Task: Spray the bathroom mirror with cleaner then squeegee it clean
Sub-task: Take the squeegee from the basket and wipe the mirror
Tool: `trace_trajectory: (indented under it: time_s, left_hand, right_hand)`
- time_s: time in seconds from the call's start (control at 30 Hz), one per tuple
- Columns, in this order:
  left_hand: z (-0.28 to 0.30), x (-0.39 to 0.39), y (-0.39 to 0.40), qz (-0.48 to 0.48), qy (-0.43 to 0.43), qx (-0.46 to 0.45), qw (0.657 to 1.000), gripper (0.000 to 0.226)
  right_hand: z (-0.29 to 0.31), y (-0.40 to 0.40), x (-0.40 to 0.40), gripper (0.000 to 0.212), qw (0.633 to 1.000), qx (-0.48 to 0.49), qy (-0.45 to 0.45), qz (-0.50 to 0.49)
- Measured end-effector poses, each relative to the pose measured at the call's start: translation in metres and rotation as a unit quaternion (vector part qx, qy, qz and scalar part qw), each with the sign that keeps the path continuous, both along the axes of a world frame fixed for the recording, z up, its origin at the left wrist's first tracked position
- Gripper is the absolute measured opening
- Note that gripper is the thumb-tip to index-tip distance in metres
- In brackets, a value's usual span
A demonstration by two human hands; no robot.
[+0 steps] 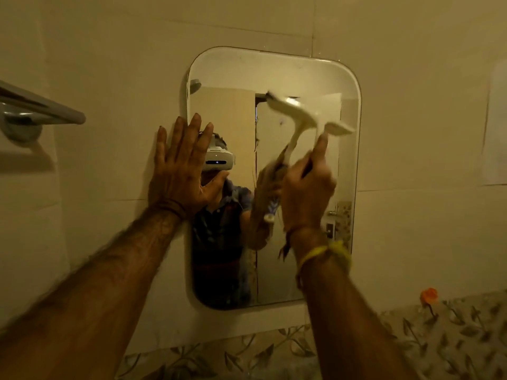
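A rounded rectangular mirror (301, 78) in a white frame hangs on the tiled wall. My right hand (306, 192) grips the handle of a white squeegee (304, 116). Its blade lies tilted across the upper right of the glass, blurred by motion. My left hand (182, 165) lies flat with fingers spread on the mirror's left edge, partly on the frame and partly on the glass. The mirror reflects a person wearing a head-mounted camera. No spray bottle is in view.
A chrome towel bar (41, 111) juts from the wall at the far left. An orange hook (429, 296) is stuck on the wall at lower right, above a band of leaf-patterned tiles (274, 352).
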State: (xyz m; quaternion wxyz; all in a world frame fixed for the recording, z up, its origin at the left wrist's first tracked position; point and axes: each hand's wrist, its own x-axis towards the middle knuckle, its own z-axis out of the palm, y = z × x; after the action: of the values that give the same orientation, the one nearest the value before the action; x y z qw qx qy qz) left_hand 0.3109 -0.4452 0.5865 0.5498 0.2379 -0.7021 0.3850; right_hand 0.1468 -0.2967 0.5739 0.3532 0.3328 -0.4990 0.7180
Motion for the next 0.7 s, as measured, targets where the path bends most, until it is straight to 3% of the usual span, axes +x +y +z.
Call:
trace_trajectory:
  time_s: [0.1,0.3,0.53,0.7]
  left_hand:
    - [-0.003,0.0,-0.002,0.006,0.003,-0.003,1.0,0.085]
    - [-0.002,0.004,0.008,-0.012,-0.005,0.027,1.0,0.087]
    - [-0.002,0.005,0.006,-0.028,0.008,0.029,0.999,0.084]
    - [-0.003,0.002,0.0,-0.062,0.03,0.022,0.997,0.074]
  right_hand:
    - [-0.021,0.003,0.009,0.053,1.0,0.003,0.013,0.025]
    - [0.073,0.009,-0.015,0.048,0.999,-0.036,-0.03,-0.02]
    - [-0.033,0.0,0.032,0.055,0.999,0.016,0.045,-0.002]
    - [0.027,0.0,0.021,0.049,1.0,-0.02,0.01,-0.01]
